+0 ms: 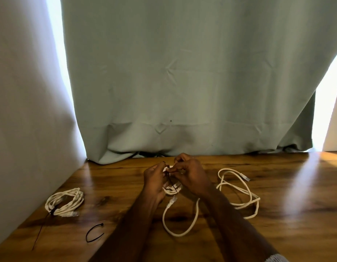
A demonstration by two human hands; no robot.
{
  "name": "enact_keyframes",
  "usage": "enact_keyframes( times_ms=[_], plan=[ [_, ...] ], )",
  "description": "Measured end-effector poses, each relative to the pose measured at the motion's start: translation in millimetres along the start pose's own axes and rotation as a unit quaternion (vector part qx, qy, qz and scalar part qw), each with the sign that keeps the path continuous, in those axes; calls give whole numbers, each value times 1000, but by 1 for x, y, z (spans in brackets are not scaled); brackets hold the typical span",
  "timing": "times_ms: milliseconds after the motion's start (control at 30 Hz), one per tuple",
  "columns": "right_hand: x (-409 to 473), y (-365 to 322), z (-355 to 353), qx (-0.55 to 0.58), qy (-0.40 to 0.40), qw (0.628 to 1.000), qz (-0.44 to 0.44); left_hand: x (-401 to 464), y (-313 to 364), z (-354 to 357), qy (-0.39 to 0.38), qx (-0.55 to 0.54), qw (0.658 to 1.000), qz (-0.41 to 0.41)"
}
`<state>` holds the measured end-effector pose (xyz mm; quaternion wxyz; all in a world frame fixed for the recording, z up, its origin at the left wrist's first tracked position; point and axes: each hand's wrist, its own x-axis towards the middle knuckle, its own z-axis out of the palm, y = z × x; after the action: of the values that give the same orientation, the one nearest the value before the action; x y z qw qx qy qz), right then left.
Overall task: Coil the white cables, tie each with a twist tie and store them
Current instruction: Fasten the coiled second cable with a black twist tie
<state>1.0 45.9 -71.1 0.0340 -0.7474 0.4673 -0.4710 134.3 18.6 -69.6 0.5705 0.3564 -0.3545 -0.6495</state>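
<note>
The small coil of white cable (172, 188) was held above the middle of the wooden table (277, 214), between both hands. The left hand (154, 179) had its fingers curled around the coil, and the right hand (190, 175) pinched a thin black tie (172, 183) that crossed the coil. One end of this cable, with its plug (172, 201), hung down and made a loose loop (181, 220) on the table in front of the forearms. To the right, near the right forearm, a second cable (237, 191) lay uncoiled in wide loops. To the left, well apart, a third cable (64, 202) lay already coiled, bound with a black tie whose long tail (40, 230) ran toward the near edge. A spare black tie (94, 231) lay curved between that coil and the left forearm. A green curtain (182, 82) hung along the far edge of the table, and a white wall (22, 110) closed the left side. I counted three cables and three ties.
</note>
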Motion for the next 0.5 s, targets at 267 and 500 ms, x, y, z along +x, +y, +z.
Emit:
enact_keyframes(
  times_ms=[267, 500],
  plan=[
    [-4, 3, 6, -25, 4, 1000, -13, 3, 4, 0, -5, -50, 998, -25],
    [-8, -8, 11, 34, 62, 997, 17, 9, 0, 1, 6, -40, 999, -24]
  ],
)
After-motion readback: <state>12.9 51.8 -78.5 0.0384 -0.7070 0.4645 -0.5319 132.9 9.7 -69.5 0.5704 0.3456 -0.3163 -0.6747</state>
